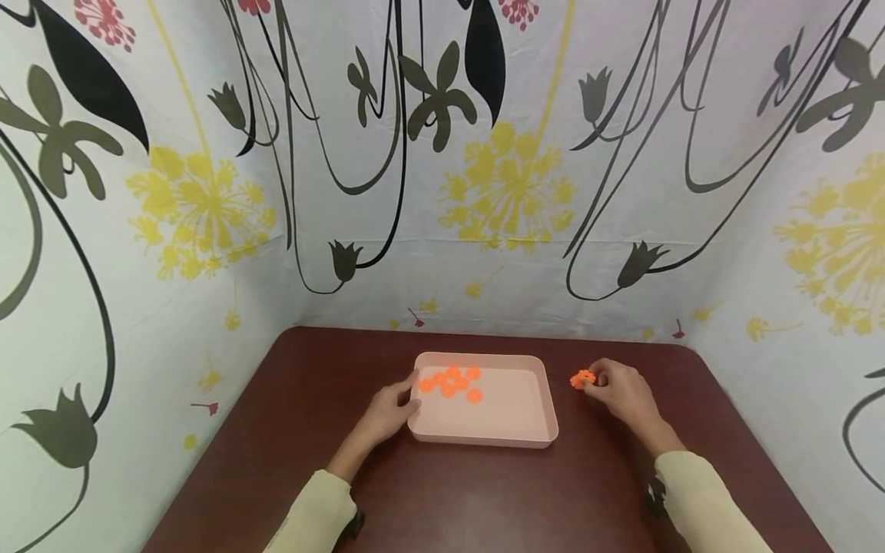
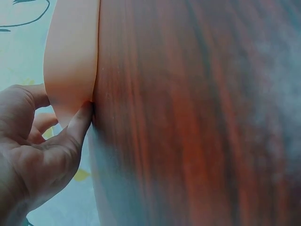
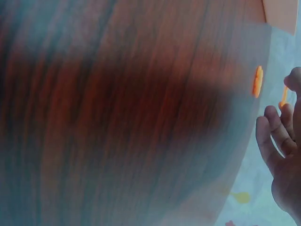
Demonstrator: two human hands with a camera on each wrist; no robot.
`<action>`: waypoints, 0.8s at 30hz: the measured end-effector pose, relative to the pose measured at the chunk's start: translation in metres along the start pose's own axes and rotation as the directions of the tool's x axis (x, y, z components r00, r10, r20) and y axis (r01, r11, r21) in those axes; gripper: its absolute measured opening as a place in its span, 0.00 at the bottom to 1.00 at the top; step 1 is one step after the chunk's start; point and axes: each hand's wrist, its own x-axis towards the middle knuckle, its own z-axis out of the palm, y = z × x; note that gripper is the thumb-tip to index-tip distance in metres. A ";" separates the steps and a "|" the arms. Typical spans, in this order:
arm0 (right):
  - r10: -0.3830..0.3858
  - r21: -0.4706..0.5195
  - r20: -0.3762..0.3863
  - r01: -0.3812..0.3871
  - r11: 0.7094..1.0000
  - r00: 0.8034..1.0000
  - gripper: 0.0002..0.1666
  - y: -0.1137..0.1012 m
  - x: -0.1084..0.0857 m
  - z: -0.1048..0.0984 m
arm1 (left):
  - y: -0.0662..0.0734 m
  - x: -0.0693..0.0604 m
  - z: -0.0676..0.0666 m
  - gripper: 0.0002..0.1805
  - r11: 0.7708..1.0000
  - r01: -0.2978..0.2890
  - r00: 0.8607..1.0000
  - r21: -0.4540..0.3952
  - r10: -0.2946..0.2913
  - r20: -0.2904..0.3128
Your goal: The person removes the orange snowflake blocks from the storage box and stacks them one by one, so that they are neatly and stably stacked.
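Right-hand grip: the right hand (image 1: 625, 392) has thumb and fingertip together on a thin orange piece (image 3: 284, 95), held on edge; the other fingers show curved and spread apart in the right wrist view.
Beside the pinch: a second orange piece (image 3: 257, 81) lies on the table, just beside the held one; from the head view the two overlap, to the right of the tray and apart from it.
Left-hand grip: the left hand (image 1: 383, 415) is clamped on the left end of the tray, thumb and fingers bent about its wall, as the left wrist view shows.
Pink tray: the tray (image 1: 515, 407) is shallow, with rounded corners and a raised rim, and sits flat on the table between the two hands.
Orange pieces in the tray: a group of small scalloped orange pieces (image 1: 448, 390) lies in the left half, mostly toward the far side; several touch or overlap, and one sits a little apart, nearer the middle.
Sleeves: both forearms wear pale sleeves (image 1: 314, 511), with something dark at each cuff.
Table: the table (image 1: 477, 491) is dark reddish brown, streaked like wood grain.
Backdrop: white cloth (image 1: 429, 219) printed with yellow, grey, black and red plants hangs behind and at both sides.
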 end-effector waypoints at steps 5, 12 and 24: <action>0.006 0.010 0.045 -0.007 1.000 0.999 0.20 0.004 0.004 0.003 | 0.000 -0.001 -0.001 0.35 1.000 -0.001 1.000 -0.003 0.001 0.000; 0.024 0.001 0.078 -0.024 1.000 0.997 0.19 0.006 0.008 0.006 | 0.001 0.000 -0.002 0.35 1.000 -0.019 1.000 0.003 0.019 0.011; 0.006 -0.031 0.122 -0.003 1.000 0.993 0.19 0.007 0.008 0.008 | 0.003 0.000 -0.001 0.35 1.000 0.001 1.000 0.000 -0.001 0.001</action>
